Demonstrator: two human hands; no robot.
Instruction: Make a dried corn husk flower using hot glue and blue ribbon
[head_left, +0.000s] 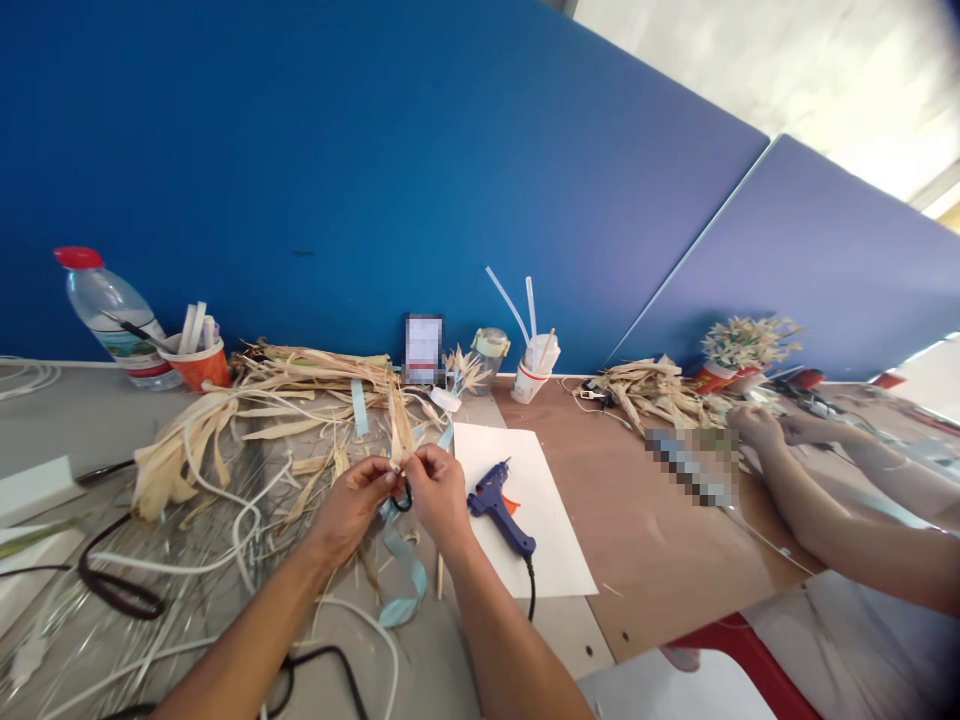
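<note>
My left hand [352, 503] and my right hand [437, 489] meet over the table, both pinching a small piece of dried straw-coloured leaf [397, 440] that sticks up between the fingertips. A light blue ribbon [401, 565] hangs down from the pinch and curls on the table below. A small black loop [406, 497] shows under my right fingers. A blue hot glue gun [497, 507] lies just right of my right hand on a white sheet of paper [540, 540].
A heap of dried leaves [247, 420], white and black cables [225, 540] and black scissors [112, 590] lie to the left. A water bottle [112, 315], an orange cup [201, 362] and a cup with glue sticks [534, 370] stand by the blue partition. Another person's arms [825, 500] work at the right.
</note>
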